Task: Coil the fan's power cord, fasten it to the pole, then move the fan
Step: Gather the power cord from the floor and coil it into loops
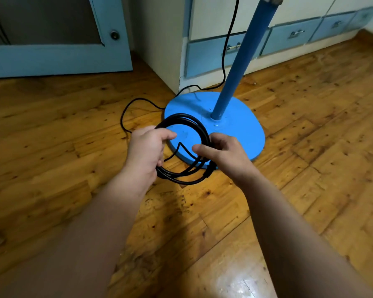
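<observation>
The fan's blue pole (243, 59) rises from a round blue base (237, 134) on the wooden floor; the fan head is out of view. A black power cord (186, 119) is looped into a coil of several turns held just above the base's near edge. My left hand (145, 151) grips the coil's left side. My right hand (222, 151) pinches its right side, near the plug end. Loose cord (225, 59) runs from the coil across the floor, behind the base and up alongside the pole.
A cream cabinet with pale blue drawers (213, 54) stands right behind the fan. A blue-framed door (58, 35) is at the back left. Wooden floor (310, 147) stretches to the right and in front.
</observation>
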{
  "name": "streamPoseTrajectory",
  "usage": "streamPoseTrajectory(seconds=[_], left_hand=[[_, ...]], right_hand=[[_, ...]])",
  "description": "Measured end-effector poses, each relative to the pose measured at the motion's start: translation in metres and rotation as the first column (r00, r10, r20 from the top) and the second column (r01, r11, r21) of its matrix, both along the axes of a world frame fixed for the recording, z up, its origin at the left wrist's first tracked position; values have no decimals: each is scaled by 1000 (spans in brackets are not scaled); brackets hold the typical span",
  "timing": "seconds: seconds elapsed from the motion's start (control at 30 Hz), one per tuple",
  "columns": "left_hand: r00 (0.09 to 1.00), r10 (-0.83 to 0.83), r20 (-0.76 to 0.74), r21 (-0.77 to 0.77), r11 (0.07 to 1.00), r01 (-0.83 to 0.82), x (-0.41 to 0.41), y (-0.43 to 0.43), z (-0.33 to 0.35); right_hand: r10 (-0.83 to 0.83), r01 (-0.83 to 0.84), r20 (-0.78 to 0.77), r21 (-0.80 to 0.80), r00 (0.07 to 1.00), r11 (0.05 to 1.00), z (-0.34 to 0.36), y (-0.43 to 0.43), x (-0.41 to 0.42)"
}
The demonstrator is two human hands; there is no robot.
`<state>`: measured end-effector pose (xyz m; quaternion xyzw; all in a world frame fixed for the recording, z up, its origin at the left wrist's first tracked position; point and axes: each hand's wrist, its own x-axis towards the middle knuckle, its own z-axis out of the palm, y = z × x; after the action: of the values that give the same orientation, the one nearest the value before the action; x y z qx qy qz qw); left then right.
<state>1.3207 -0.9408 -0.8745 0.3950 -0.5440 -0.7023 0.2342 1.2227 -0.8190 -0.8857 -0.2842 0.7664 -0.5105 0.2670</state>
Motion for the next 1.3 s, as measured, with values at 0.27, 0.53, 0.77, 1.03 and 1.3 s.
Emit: streamPoseTrajectory(seconds=[0.27, 0.53, 0.77, 1.03, 1.3], left_hand=[[1000, 15, -13, 36, 999, -14, 1, 9, -1], [992, 117, -45, 239, 966, -103, -1, 6, 2], [983, 185, 9, 125, 975, -184, 0, 10, 3], [999, 48, 9, 88, 995, -49, 0, 18, -9], [924, 12, 382, -650, 715, 259, 7, 18, -12]], right_hand=[[-280, 287, 100, -56, 955, 956, -14, 1, 4], [-7, 174, 497, -290, 868, 941, -25, -1, 12], [-149, 165, 133, -120, 980, 979, -5, -15, 20], [-229, 389, 535, -206, 813, 898, -5, -23, 19], [-241, 273, 252, -103, 937, 956, 7, -18, 21]])
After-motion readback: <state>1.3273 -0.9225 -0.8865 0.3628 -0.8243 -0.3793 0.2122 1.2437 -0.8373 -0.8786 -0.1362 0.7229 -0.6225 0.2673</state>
